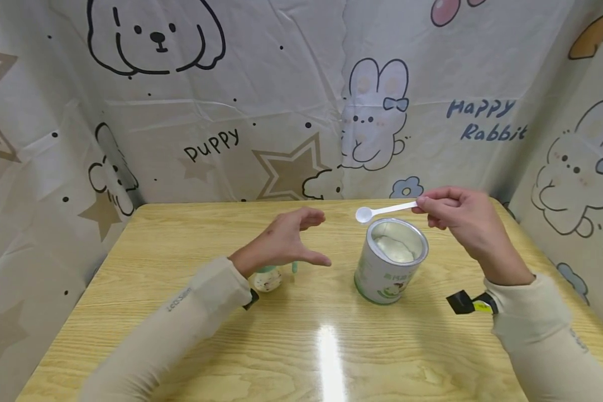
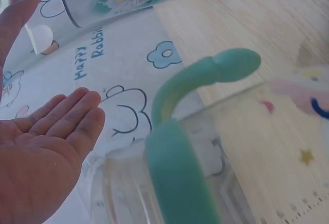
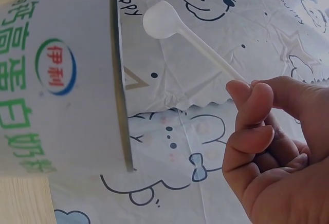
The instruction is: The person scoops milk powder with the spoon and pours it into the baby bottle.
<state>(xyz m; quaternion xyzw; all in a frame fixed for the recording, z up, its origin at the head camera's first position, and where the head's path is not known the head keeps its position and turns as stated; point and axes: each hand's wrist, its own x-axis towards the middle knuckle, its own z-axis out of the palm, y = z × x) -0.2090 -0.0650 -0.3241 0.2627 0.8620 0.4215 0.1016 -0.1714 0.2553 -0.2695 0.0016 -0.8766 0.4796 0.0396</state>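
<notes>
Between thumb and fingertips, my right hand (image 1: pixel 464 220) pinches the handle end of a white plastic scoop (image 1: pixel 364 215). The scoop's bowl is in the air just behind the rim of an open milk powder can (image 1: pixel 389 265); whether powder fills it I cannot tell. Pale powder (image 1: pixel 395 249) shows inside the can. My left hand (image 1: pixel 286 240) is held with fingers and thumb spread apart, left of the can, holding nothing. Below it stands a clear baby bottle (image 1: pixel 268 280) with green handles, partly hidden by the arm; in the left wrist view its green collar (image 2: pixel 180 178) appears close by.
A wooden table (image 1: pixel 301 357) bears the can and bottle. Cartoon-printed cloth (image 1: pixel 281 111) hangs behind it and along both sides. Black straps (image 1: pixel 474 304) circle the wrists over pale sleeves.
</notes>
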